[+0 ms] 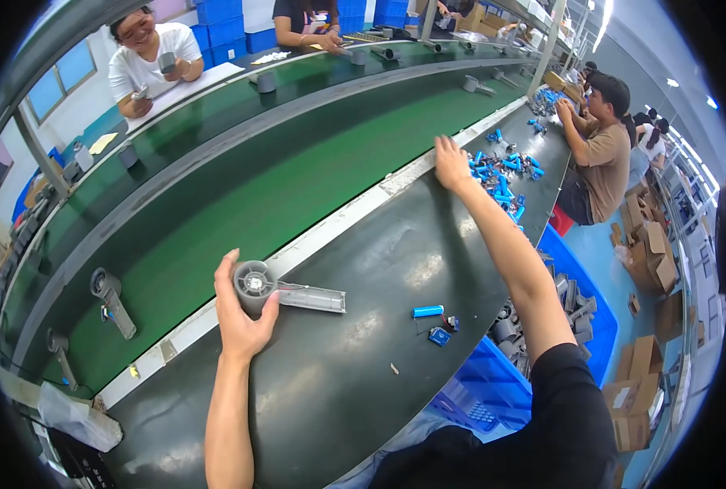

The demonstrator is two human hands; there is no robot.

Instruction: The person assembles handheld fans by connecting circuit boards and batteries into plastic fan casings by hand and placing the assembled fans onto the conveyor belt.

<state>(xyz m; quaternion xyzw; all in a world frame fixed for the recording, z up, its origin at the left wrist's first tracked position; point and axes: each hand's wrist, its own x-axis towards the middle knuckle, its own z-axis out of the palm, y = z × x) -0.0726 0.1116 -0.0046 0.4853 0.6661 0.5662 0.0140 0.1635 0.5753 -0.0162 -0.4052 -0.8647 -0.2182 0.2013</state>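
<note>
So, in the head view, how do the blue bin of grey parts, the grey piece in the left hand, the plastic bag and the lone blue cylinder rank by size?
1. Blue bin, largest
2. Grey piece in the left hand and plastic bag: too alike to rank
3. Lone blue cylinder, smallest

Brightly lit from overhead by cool white tube lights (605,23), glaring at upper right. Shines in pale patches on the dark worktop (314,407), dimming softly near the right hand (453,166). Curves strongly toward a black fisheye rim; looks sharp nearby, softer far off.
</note>
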